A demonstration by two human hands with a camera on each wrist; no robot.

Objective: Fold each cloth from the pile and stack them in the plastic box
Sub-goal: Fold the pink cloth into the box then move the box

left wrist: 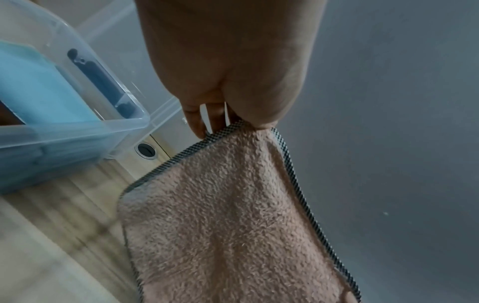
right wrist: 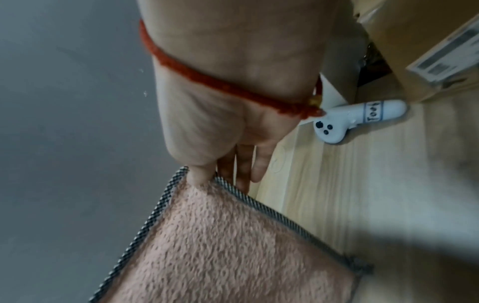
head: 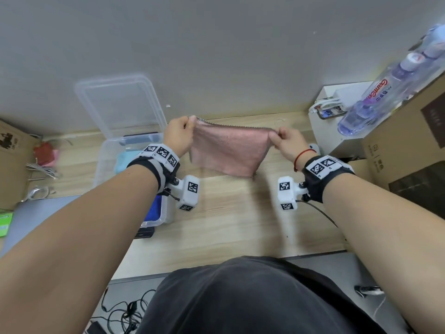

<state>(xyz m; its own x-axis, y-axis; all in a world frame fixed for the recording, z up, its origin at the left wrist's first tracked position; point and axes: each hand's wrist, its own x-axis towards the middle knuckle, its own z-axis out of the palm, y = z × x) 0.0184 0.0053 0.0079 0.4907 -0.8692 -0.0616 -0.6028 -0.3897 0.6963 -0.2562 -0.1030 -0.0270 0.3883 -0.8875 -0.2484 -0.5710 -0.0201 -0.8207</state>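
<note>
A pink fluffy cloth (head: 228, 150) with a checked dark trim hangs spread in the air above the wooden table (head: 236, 213). My left hand (head: 179, 133) pinches its upper left corner, and my right hand (head: 286, 141) pinches the upper right corner. The left wrist view shows my left hand (left wrist: 228, 114) gripping the cloth (left wrist: 228, 215) at its trim. In the right wrist view my right hand (right wrist: 212, 172) pinches the cloth (right wrist: 228, 246) the same way. The clear plastic box (head: 106, 165) stands to the left, lid raised, with a light blue folded cloth (head: 122, 161) inside; that box (left wrist: 124, 127) is also in the left wrist view.
Red and pink cloths (head: 45, 154) lie at the far left beside cables. Cardboard boxes (head: 404, 145) and a water bottle (head: 375, 102) crowd the right. A white controller (right wrist: 362, 121) lies on the table near my right hand. A grey wall stands behind the table.
</note>
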